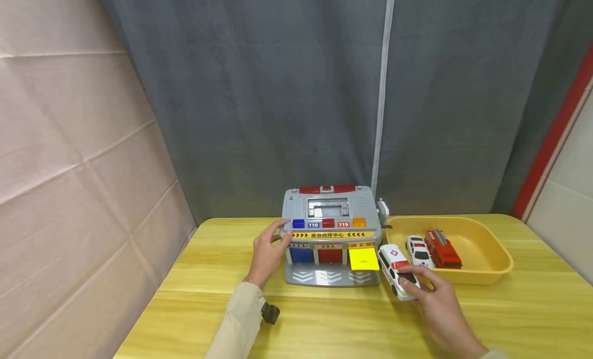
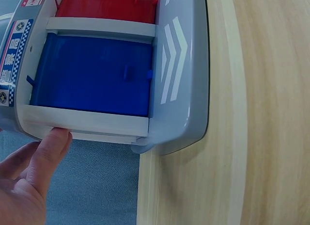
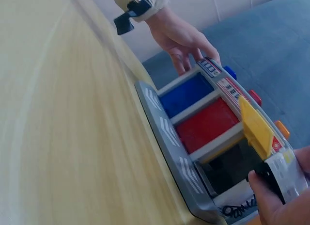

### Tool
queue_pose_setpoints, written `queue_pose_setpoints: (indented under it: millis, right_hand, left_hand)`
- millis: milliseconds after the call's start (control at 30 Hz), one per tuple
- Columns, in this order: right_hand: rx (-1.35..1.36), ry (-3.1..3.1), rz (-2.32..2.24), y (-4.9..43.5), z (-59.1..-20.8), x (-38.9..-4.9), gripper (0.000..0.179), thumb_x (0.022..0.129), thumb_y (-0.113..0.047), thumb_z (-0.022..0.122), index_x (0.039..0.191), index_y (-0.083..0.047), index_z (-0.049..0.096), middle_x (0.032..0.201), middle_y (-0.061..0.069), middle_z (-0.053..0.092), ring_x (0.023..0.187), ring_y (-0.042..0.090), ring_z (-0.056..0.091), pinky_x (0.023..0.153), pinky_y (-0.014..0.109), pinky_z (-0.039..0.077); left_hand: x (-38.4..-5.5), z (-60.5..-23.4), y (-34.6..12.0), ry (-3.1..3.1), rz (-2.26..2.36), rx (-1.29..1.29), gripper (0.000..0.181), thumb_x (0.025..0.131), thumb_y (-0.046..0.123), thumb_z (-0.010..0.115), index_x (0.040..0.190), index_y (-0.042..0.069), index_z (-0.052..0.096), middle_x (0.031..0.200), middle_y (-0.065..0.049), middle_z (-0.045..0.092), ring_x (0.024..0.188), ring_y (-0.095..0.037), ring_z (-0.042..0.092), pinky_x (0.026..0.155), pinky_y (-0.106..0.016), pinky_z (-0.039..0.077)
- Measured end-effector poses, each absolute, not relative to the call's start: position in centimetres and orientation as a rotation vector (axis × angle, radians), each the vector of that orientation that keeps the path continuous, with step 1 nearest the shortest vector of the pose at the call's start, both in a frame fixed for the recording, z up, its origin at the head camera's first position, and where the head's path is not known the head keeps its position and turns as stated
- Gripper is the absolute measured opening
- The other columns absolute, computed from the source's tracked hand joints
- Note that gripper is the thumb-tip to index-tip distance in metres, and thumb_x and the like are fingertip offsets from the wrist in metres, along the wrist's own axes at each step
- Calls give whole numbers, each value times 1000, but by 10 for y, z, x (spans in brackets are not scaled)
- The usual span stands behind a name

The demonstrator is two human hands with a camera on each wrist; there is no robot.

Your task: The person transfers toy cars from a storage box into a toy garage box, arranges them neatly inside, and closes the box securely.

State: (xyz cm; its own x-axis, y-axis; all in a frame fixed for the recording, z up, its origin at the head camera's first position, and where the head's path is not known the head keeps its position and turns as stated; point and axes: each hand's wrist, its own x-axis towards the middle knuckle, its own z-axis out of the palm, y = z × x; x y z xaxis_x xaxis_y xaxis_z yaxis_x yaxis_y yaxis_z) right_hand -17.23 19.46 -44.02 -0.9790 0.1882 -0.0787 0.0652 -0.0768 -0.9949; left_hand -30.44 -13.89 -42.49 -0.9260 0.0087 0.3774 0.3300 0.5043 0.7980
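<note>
A grey toy garage (image 1: 331,207) with three bays stands on the table. Its blue door (image 2: 92,74) and red door (image 3: 208,124) are down, while the yellow door (image 1: 363,259) is swung up, baring a dark bay (image 3: 232,164). At the garage's left side my left hand (image 1: 269,253) rests with its fingertips against the wall and top edge. My right hand (image 1: 437,302) grips a white toy ambulance (image 1: 394,261) with a red cross on its roof, between thumb and fingers, just right of the raised yellow door.
To the right, a yellow plastic bin (image 1: 486,245) holds a white toy police car (image 1: 419,251) and a red toy fire truck (image 1: 443,248). A white part (image 1: 382,210) sticks out from the garage's right side. Behind the table hangs a grey curtain (image 1: 278,101).
</note>
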Motion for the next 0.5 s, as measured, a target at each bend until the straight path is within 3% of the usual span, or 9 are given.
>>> queue_pose_setpoints:
  millis: [200, 333, 500]
  right_hand:
    - [-366, -2088, 2242, 185, -444, -169, 19, 93, -4, 67, 102, -19, 75, 130, 9, 49, 91, 5, 62, 75, 22, 60]
    - [-406, -2096, 2298, 179, -449, -168, 17, 96, -5, 63, 109, -12, 72, 140, 18, 42, 93, 9, 61, 77, 23, 60]
    - [-455, -2090, 2339, 169, -454, -171, 22, 98, -5, 60, 119, -2, 67, 141, 20, 42, 96, 14, 60, 78, 25, 60]
  left_hand:
    - [-304, -425, -138, -2434, -1390, -274, 35, 97, 40, 64, 130, 30, 64, 146, -5, 58, 110, -33, 71, 91, -42, 61]
    - [-304, -424, -138, -2433, -1393, -278, 34, 97, 39, 63, 130, 30, 65, 146, -5, 59, 110, -33, 71, 90, -41, 61]
    - [-303, -425, -139, -2424, -1398, -284, 34, 97, 38, 64, 130, 28, 64, 146, -6, 58, 110, -33, 71, 90, -42, 61]
